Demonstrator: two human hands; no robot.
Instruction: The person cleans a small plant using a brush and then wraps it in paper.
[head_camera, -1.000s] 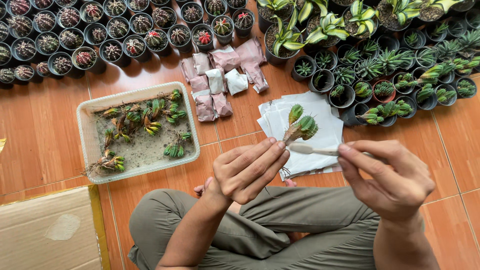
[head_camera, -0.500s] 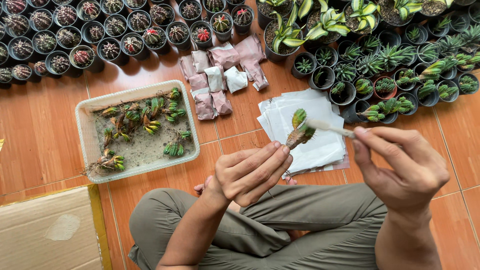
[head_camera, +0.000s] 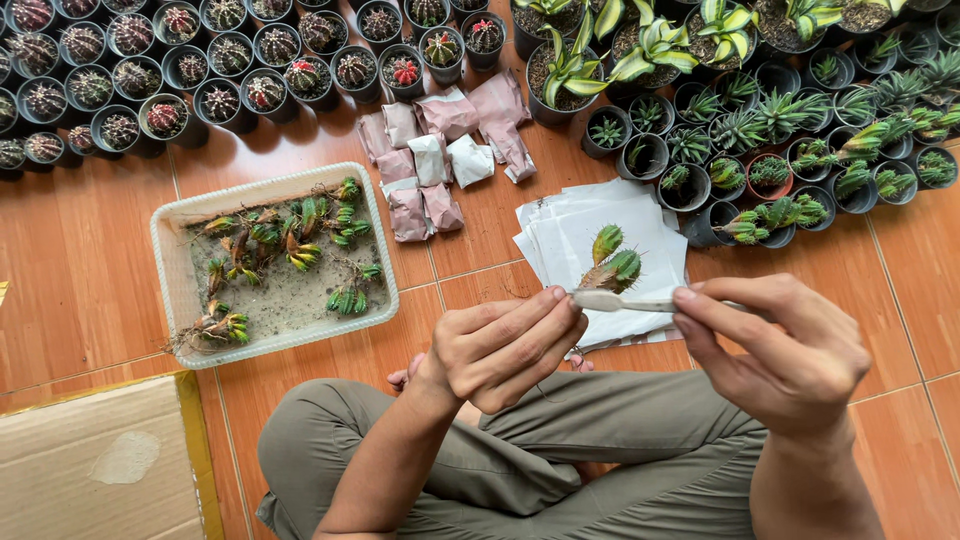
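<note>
Both hands, the left hand (head_camera: 505, 345) and right hand (head_camera: 775, 345), pinch a rolled white paper strip (head_camera: 620, 300) wrapping a small green cactus cutting (head_camera: 612, 262) above the paper stack (head_camera: 590, 225).

A cluster of small wrapped packets (head_camera: 440, 155) lies on the wooden floor (head_camera: 80, 270), just below the rows of black pots and above the right end of the tray. They are lumpy paper bundles, pinkish-mauve for the most part, with two or three whiter ones in the middle, touching and overlapping one another. At the lower left corner a flattened brown cardboard box (head_camera: 95, 465) with a yellow edge lies on the floor. No labels, signs or screens show.
</note>
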